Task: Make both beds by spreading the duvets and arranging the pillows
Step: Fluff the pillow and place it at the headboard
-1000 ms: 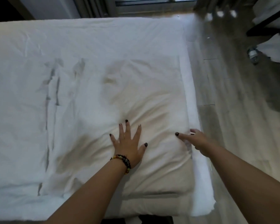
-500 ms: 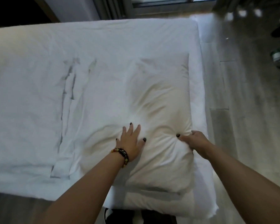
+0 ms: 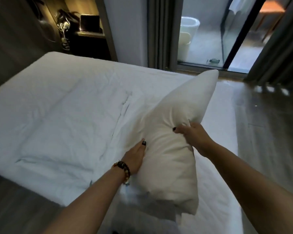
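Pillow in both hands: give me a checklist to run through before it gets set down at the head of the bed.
1. Left hand holds the pillow: ok.
2. Right hand grips its right edge: ok, fabric bunched under the fingers.
3. Pillow lifted off the duvet: cannot tell, lower end looks close to it.
4. Duvet spread: ok, a few wrinkles.
5. Second pillow's place: cannot tell.

Pillow over the bed, between my hands

The pillow (image 3: pixel 169 149) tilts toward 1 o'clock above the duvet (image 3: pixel 57 119); my left hand (image 3: pixel 135 157) is at its 9 o'clock, my right hand (image 3: pixel 191 135) at 2 o'clock.
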`<action>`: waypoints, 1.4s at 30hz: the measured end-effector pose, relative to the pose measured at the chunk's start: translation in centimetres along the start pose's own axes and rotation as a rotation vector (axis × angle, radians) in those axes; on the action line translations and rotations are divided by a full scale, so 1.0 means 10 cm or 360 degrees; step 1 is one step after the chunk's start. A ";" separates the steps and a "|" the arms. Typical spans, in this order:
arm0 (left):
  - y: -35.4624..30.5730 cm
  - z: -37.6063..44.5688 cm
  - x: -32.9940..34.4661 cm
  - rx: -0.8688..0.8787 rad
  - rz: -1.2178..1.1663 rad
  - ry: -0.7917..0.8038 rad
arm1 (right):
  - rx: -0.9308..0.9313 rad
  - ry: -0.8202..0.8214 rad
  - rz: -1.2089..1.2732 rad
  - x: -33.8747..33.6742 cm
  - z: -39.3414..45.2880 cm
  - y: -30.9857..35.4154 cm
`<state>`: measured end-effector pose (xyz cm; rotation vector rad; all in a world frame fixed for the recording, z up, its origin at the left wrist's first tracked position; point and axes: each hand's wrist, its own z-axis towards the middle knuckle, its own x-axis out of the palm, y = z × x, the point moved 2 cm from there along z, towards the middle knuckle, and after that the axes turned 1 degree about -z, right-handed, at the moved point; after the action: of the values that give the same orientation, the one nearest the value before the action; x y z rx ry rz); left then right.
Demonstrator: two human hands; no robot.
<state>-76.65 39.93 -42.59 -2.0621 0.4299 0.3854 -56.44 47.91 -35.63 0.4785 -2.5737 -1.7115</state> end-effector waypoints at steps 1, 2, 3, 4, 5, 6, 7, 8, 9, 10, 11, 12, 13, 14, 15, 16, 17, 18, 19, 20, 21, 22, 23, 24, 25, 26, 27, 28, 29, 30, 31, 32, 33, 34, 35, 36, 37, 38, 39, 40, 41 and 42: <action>0.05 -0.05 -0.19 -0.0005 -0.0051 -0.0027 | -0.0030 0.0022 -0.0040 0.20 -0.01 0.16; 0.10 -0.10 -0.38 -0.0003 -0.0083 -0.0046 | -0.0070 0.0044 -0.0088 0.41 -0.02 0.33; 0.16 -0.15 -0.58 0.0009 -0.0115 -0.0057 | -0.0113 0.0062 -0.0147 0.64 -0.04 0.49; 0.23 -0.22 -0.79 0.0024 -0.0162 -0.0056 | -0.0150 0.0072 -0.0213 0.88 -0.06 0.65; 0.29 -0.29 -1.00 0.0045 -0.0222 -0.0051 | -0.0174 0.0082 -0.0270 1.13 -0.09 0.80; 0.36 -0.36 -1.22 0.0061 -0.0291 -0.0043 | -0.0193 0.0093 -0.0318 1.37 -0.10 0.94; 0.42 -0.44 -1.45 0.0073 -0.0357 -0.0048 | -0.0216 0.0109 -0.0360 1.62 -0.11 1.08; 0.48 -0.52 -1.67 0.0082 -0.0412 -0.0063 | -0.0245 0.0131 -0.0403 1.88 -0.11 1.21; 0.54 -0.60 -1.90 0.0106 -0.0454 -0.0084 | -0.0275 0.0152 -0.0429 2.14 -0.10 1.33; 0.60 -0.67 -2.12 0.0125 -0.0495 -0.0094 | -0.0296 0.0176 -0.0445 2.41 -0.09 1.45; 0.66 -0.75 -2.34 0.0136 -0.0564 -0.0092 | -0.0310 0.0191 -0.0460 2.68 -0.08 1.57; 0.71 -0.83 -2.56 0.0143 -0.0641 -0.0072 | -0.0330 0.0191 -0.0473 2.94 -0.06 1.68; 0.75 -0.92 -2.79 0.0167 -0.0696 -0.0048 | -0.0348 0.0172 -0.0488 3.18 -0.02 1.79; 0.80 -0.98 -3.01 0.0196 -0.0711 -0.0039 | -0.0356 0.0154 -0.0501 3.42 0.04 1.90; 0.85 -1.04 -3.23 0.0232 -0.0719 -0.0050 | -0.0351 0.0144 -0.0506 3.65 0.11 1.98; 0.92 -1.07 -3.44 0.0267 -0.0717 -0.0065 | -0.0334 0.0147 -0.0493 3.86 0.20 2.05; 0.98 -1.09 -3.62 0.0300 -0.0707 -0.0067 | -0.0313 0.0138 -0.0488 4.07 0.30 2.10; 1.06 -1.10 -3.78 0.0331 -0.0668 -0.0077 | -0.0296 0.0126 -0.0506 4.26 0.39 2.15; 1.13 -1.09 -3.92 0.0373 -0.0568 -0.0095 | -0.0279 0.0113 -0.0550 4.45 0.48 2.18; 1.20 -1.06 -4.03 0.0410 -0.0396 -0.0118 | -0.0264 0.0111 -0.0590 4.62 0.59 2.20; 1.26 -1.00 -4.12 0.0442 -0.0191 -0.0166 | -0.0258 0.0122 -0.0623 4.79 0.70 2.22; 1.33 -0.90 -4.19 0.0484 0.0001 -0.0234 | -0.0251 0.0156 -0.0638 4.96 0.82 2.23; 1.40 -0.82 -4.25 0.0534 0.0190 -0.0335 | -0.0255 0.0192 -0.0650 5.13 0.95 2.26; 1.48 -0.70 -4.34 0.0582 0.0332 -0.0465 | -0.0269 0.0221 -0.0674 5.30 1.09 2.29; 1.54 -0.59 -4.44 0.0617 0.0424 -0.0610 | -0.0297 0.0240 -0.0727 5.48 1.24 2.34; 1.60 -0.49 -4.58 0.0637 0.0496 -0.0767 | -0.0315 0.0273 -0.0788 5.65 1.37 2.39; 1.63 -0.45 -4.74 0.0656 0.0542 -0.0928 | -0.0331 0.0302 -0.0840 5.83 1.49 2.46; 1.66 -0.40 -4.95 0.0664 0.0558 -0.1047 | -0.0342 0.0310 -0.0866 5.99 1.62 2.54; 1.68 -0.34 -5.16 0.0653 0.0548 -0.1111 | -0.0361 0.0310 -0.0890 6.15 1.75 2.60; 1.77 -0.29 -5.38 0.0607 0.0526 -0.1138 | -0.0387 0.0330 -0.0922 6.30 1.86 2.63; 1.91 -0.20 -5.56 0.0494 0.0524 -0.1123 | -0.0396 0.0394 -0.0941 6.46 1.94 2.64; 2.08 -0.12 -5.71 0.0332 0.0518 -0.1085 | -0.0380 0.0527 -0.0896 6.62 1.97 2.65; 2.29 -0.06 -5.81 0.0108 0.0472 -0.1044 | -0.0378 0.0721 -0.0847 6.76 1.99 2.63; 2.55 0.01 -5.86 -0.0127 0.0371 -0.1009 | -0.0431 0.0848 -0.0891 6.83 2.02 2.60; 2.80 0.06 -5.84 -0.0324 0.0316 -0.0950 | -0.0536 0.0832 -0.1016 6.80 2.10 2.54; 3.00 0.13 -5.80 -0.0464 0.0323 -0.0868 | -0.0669 0.0740 -0.1270 6.68 2.19 2.48; 3.13 0.20 -5.75 -0.0569 0.0318 -0.0723 | -0.0754 0.0616 -0.1565 6.51 2.32 2.37; 3.21 0.28 -5.72 -0.0668 0.0418 -0.0494 | -0.0686 0.0500 -0.1798 6.31 2.41 2.21; 3.18 0.35 -5.73 -0.0771 0.0600 -0.0235 | -0.0548 0.0416 -0.1939 6.11 2.49 1.99; 3.07 0.43 -5.78 -0.0862 0.0795 -0.0026 | -0.0382 0.0389 -0.2025 5.94 2.52 1.76; 2.87 0.49 -5.85 -0.0924 0.0871 0.0063 | -0.0261 0.0385 -0.2069 5.84 2.50 1.53; 2.64 0.60 -5.92 -0.0934 0.0818 0.0060 | -0.0192 0.0372 -0.2074 5.81 2.49 1.34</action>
<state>-141.68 41.18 -39.61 -2.5083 0.9666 0.8602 -119.60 59.94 -42.53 2.5033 -1.9363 -1.7174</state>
